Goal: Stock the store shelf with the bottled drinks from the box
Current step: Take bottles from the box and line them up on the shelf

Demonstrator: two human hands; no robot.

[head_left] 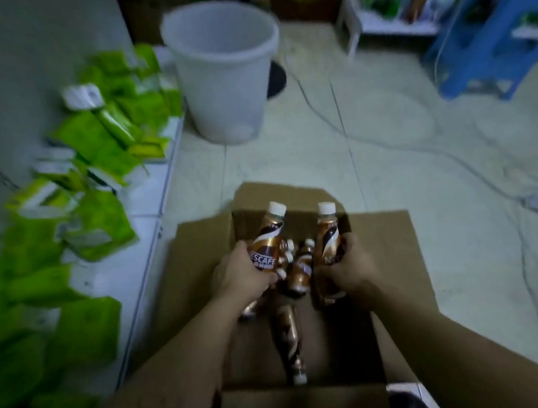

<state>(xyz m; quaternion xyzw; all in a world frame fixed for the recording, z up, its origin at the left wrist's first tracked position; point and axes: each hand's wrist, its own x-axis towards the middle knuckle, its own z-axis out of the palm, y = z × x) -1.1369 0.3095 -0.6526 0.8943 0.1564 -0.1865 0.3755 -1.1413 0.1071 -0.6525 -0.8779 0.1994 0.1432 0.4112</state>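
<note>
— Left hand (241, 273) first: curled tight round the left bottle (268, 243), low on the label, white cap up and tilted away. Part of the brand lettering legible above the fingers.

— And the other side?

— Same for the right hand (351, 270): wrapped round the right bottle (328, 240) near its base, cap up. Both brown and gold with a white swirl. Held side by side but apart, over the open box (387, 242). Bare forearms reaching in across the near flap.

— Inside the box?

— Loose bottles (299, 270) lying on their sides, some between the two hands. Nearest bottle (288, 339) stretched along the bottom, cap toward the near wall. Too blurred and dark for a count.

— And the box itself?

— Down on the tiled floor (288, 156), flaps spread outward, just beside the low white shelf (142, 200) on the left.

— On that shelf?

— Green packs (97, 224), heaped and leaning all along it, some with white patches.

— Farther out?

— White bucket (225, 71) upright on the floor beyond the box, close to the far end of the shelf. Thin cable (351, 138) snaking over the tiles to the right. Blue stool (492, 30) at the far right. Left of it, against the back wall, a white rack (384, 23) with blurred goods.
</note>
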